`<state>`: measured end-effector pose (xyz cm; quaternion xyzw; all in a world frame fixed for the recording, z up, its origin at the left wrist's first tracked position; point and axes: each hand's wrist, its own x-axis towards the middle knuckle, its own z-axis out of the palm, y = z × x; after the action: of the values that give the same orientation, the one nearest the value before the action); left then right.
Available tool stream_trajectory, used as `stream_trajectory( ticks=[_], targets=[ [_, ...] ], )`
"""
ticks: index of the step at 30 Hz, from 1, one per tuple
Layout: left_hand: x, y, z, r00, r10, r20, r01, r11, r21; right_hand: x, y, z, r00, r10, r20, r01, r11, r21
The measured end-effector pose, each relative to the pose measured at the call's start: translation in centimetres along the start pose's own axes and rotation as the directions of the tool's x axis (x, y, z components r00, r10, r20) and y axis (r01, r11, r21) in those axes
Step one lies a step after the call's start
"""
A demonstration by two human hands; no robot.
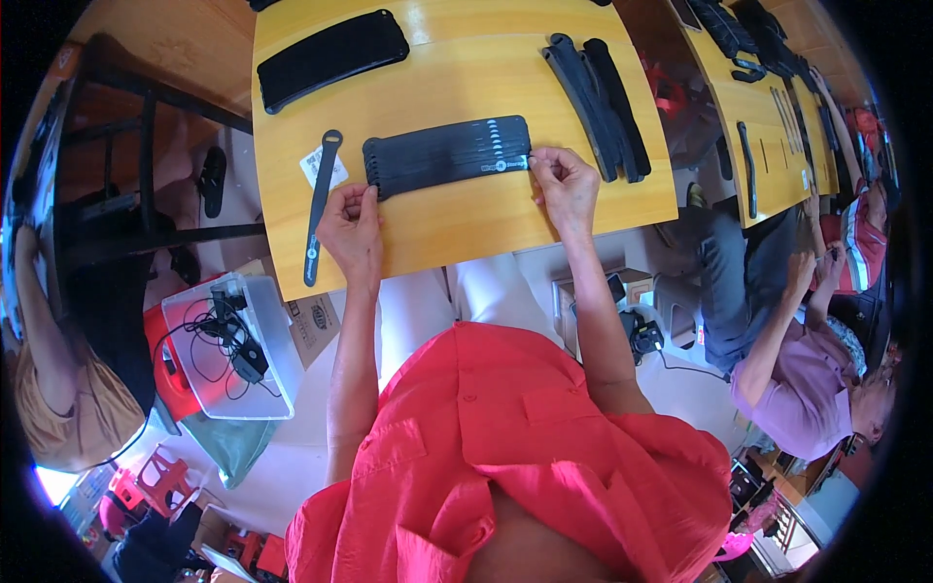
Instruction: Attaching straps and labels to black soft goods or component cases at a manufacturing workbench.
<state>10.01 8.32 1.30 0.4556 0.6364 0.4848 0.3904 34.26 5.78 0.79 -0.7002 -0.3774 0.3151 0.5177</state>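
Note:
A fanned stack of black straps (442, 158) lies across the wooden table in front of me, its strips overlapping side by side. Rounded ends line its left side, and white printed marks run across the strips near the right. My left hand (352, 231) is closed at the stack's near left corner, thumb and fingertips together on the edge. At the near right corner, my right hand (567, 189) pinches the strap end between thumb and forefinger. A single black strap (319, 209) with a holed round end lies left of my left hand, partly over a white label (335, 170).
Another black strap stack (333, 60) lies at the table's (466, 238) far left; bundled straps (598, 109) lie at the right. Below left stands a clear plastic bin (277, 369) with black cables. Co-workers sit on both sides, one in a purple shirt (802, 389) near another table (768, 185).

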Motion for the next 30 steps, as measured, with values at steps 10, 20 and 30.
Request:
stream_trajectory(
  ticks=[10,20,30],
  targets=[
    [0.1,-0.4,0.0,1.000,0.005,-0.004,-0.005,1.000,-0.017,0.1,-0.1,0.2,0.999,0.036,0.000,-0.036,0.999,-0.010],
    [-0.1,-0.3,0.2,0.999,0.040,-0.016,-0.040,0.999,-0.019,0.2,0.6,0.4,0.993,-0.099,-0.067,0.093,0.991,-0.092],
    [0.1,-0.6,0.3,0.990,0.130,-0.044,-0.126,0.989,0.080,0.5,-0.3,0.5,0.993,-0.107,-0.055,0.098,0.983,-0.153]
  ],
)
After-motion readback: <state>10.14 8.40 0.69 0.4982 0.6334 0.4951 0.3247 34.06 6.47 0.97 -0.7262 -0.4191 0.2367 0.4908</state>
